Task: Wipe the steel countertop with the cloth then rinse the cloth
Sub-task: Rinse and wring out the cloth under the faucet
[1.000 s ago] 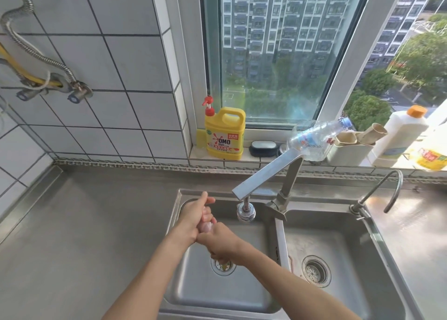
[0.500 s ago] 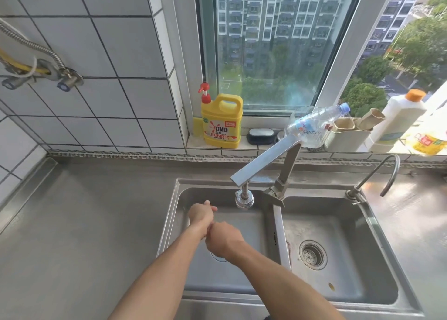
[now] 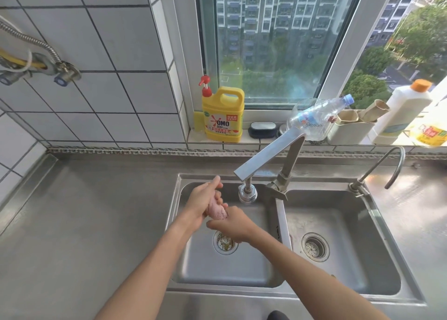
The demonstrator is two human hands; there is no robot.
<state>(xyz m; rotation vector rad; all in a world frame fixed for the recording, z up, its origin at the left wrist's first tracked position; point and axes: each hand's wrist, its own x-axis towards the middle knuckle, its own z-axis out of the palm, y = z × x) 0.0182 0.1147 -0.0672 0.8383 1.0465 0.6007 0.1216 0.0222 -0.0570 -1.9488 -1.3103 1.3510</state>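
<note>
Cloth squeezed over the left basin

I see both hands above the left basin (image 3: 183, 266) of the steel sink, just beside the faucet head (image 3: 247, 195). The left hand (image 3: 202, 202) has its fingers curled around the upper part of the pink cloth (image 3: 217, 210), thumb pointing up. The right hand (image 3: 232, 224) grips the lower end; its fingers are hidden from me under the hand. The cloth is bunched into a small roll between them. The steel countertop (image 3: 92, 222) lies at the left, and a yellow detergent bottle (image 3: 223, 116) stands on the windowsill.
</note>
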